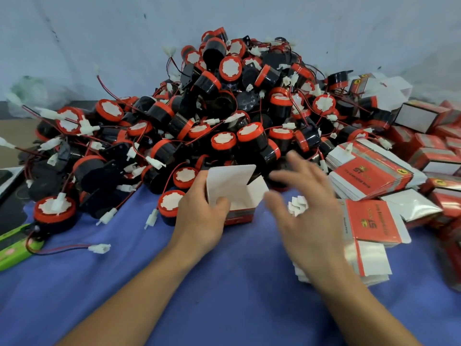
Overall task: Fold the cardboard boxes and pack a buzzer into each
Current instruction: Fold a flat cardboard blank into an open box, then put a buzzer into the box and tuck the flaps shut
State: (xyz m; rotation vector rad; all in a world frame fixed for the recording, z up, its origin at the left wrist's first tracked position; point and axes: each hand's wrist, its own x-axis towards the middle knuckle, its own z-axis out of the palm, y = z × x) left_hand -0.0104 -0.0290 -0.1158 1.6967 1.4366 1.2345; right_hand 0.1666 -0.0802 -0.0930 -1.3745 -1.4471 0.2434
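Table: blue cloth (224, 283) under everything, my forearms across it.
Buzzer heap: big pile (224, 116) at the back against the wall. Black barrels, red caps, red-and-black leads with white plugs, all tangled together.
Flat blanks: stack of unfolded boxes (369, 176) to my right, with more flats lying nearer me.
Closed boxes: red cartons (429, 116) jumbled at the far right.
Open box: stands (239, 196) on the table just in front of the heap, mouth up, white lid flap raised. Only white card shows inside.
Left grip: clamped (199, 216) on the open box, thumb on its near wall, fingers round its left side.
Right grip: fingers apart (306, 211), holding nothing, blurred, just right of the open box.
Nearest buzzer: one (171, 204) sits just left of the box, beside my left grip.
Box handling: thin card, light, dents easily, I judge. Hold it by the side walls near the corners, squeeze gently, and leave the flap free.
Buzzer handling: hard plastic, rigid, probably some heft. Take it round the black barrel. Leads may snag neighbours, so lift it clear and tuck the plug in.
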